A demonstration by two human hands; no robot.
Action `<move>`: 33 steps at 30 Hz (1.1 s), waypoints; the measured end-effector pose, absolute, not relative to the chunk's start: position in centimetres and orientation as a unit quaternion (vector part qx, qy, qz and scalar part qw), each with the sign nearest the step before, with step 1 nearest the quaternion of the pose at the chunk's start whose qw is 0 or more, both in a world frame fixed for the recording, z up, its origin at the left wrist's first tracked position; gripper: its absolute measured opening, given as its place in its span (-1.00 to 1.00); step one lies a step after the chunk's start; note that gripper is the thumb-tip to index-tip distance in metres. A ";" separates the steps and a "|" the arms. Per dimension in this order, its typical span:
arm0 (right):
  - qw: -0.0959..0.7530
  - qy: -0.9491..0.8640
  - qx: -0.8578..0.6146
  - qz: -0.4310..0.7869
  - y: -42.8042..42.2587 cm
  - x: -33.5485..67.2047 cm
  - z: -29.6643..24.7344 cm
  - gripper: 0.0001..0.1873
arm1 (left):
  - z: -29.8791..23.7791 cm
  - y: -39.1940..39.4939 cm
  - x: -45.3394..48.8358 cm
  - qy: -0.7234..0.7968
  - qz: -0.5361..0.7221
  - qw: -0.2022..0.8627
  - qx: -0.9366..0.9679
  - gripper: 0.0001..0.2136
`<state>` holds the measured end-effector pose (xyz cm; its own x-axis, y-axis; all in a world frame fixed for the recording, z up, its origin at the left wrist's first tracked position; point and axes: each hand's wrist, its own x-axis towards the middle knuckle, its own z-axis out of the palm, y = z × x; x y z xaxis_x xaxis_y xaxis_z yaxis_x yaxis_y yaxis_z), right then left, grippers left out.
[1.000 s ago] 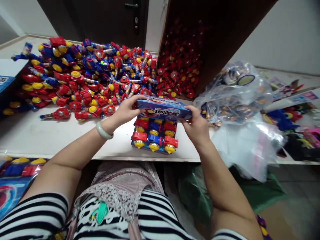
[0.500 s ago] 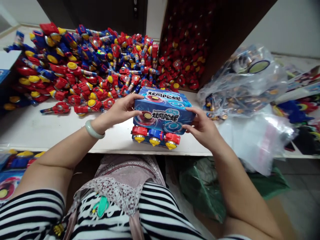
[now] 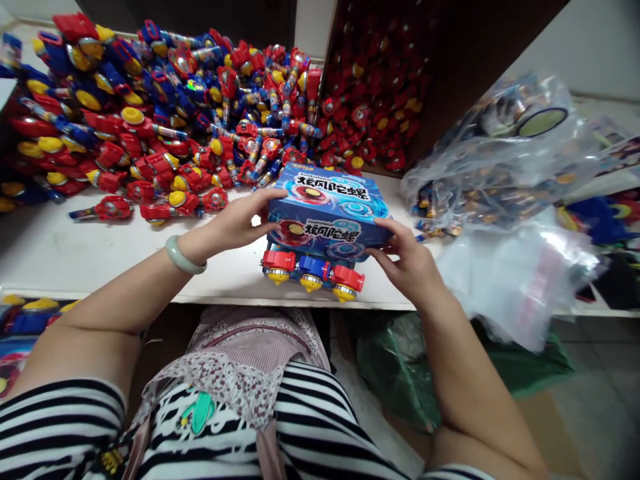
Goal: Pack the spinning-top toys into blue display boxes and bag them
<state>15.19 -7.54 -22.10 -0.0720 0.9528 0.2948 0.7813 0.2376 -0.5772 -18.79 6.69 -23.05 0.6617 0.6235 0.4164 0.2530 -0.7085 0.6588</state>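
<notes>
A blue printed cardboard box [image 3: 320,220] with a spinning-top picture is gripped at both ends between my hands, near the table's front edge. My left hand [image 3: 250,217] has its thumb on the front face and its fingers on the far top corner. At the other end my right hand [image 3: 407,257] pinches the right side, thumb low and fingers above. Under the box's front stick out three toy tops, a red one [image 3: 279,265], a blue one [image 3: 313,272] and another red one [image 3: 349,281], with yellow tips. What they sit in is mostly hidden.
A big heap of red and blue toy top launchers [image 3: 165,120] covers the back left of the white table [image 3: 115,260]. More fill a dark container [image 3: 375,100]. Clear plastic bags [image 3: 515,153] lie right. A green bag [image 3: 400,373] is below the edge.
The box has tilted slightly, so more of its printed top face shows. Both hands keep their hold. The camera view has shifted a little.
</notes>
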 end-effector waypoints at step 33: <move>0.223 -0.790 -0.570 -0.008 -7.1 16.1 -28.2 -0.39 | -29.4 8.2 -19.3 0.154 0.318 -0.035 0.935 -0.54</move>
<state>16.09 -7.06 -28.23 -0.2497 0.8980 0.3623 0.9051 0.3494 -0.2423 -19.31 8.17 -29.40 0.7503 0.2660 0.6052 0.3100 -0.9502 0.0334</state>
